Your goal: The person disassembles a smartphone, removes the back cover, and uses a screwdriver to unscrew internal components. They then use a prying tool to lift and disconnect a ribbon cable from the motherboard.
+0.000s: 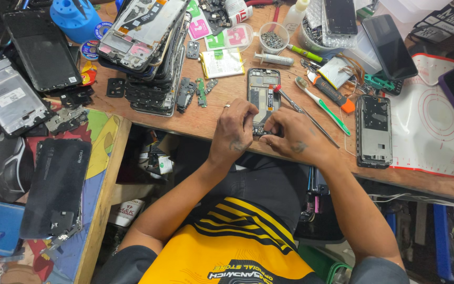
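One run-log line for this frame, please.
left hand: on opened black phone frame | right hand: pinching its lower end | red-tipped metal screwdriver: lying beside | surface: wooden table

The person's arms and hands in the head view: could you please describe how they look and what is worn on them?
Both arms are bare from the elbow down, with no gloves or watch. The left hand wears a plain silver ring on one finger and has a dark mark on its back. The right hand has a similar dark mark. The shirt is yellow with black stripes and grey sleeves.
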